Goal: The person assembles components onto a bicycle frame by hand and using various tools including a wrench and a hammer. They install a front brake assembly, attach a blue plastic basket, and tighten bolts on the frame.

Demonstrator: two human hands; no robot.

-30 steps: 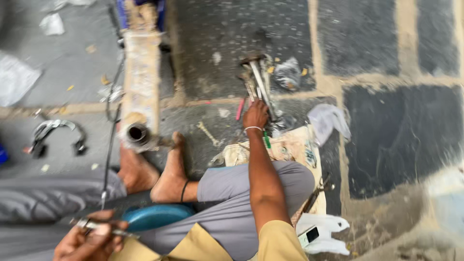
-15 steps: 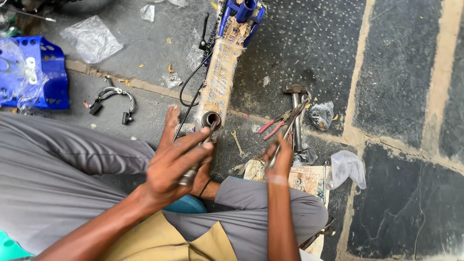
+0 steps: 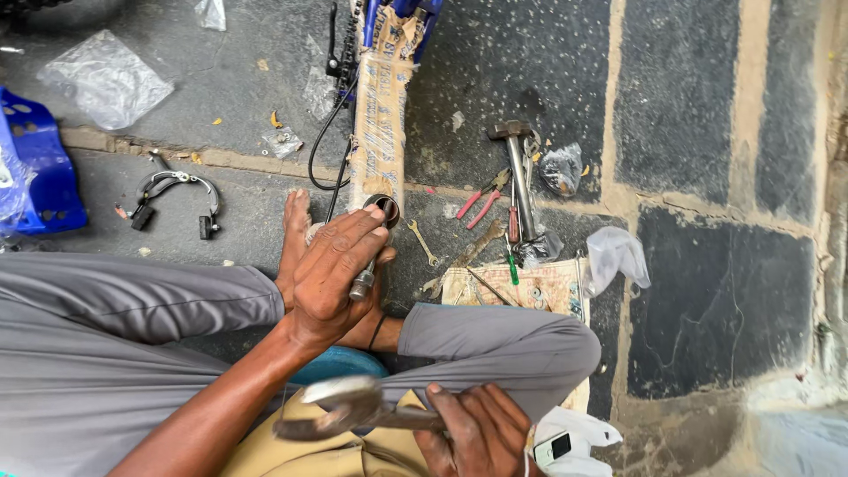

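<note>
Down on the dark stone floor a person sits cross-legged in grey trousers, and a long bike frame, wrapped in brown card, runs straight away from the lap, its long axis pointing up the view, open tube end nearest the knees. Left hand is the nearer one: it lies right against that tube mouth, fingers half curled round a small metal bolt that stands up toward the opening, fingertips touching the rim. Right hand sits low by the belly, well back from the tube, closed round the handle of a big wrench whose head points left across the lap. Off to the right lie a hammer, red pliers and a small spanner on the stone. Far left, a blue crate, and a brake caliper lying loose nearby
</note>
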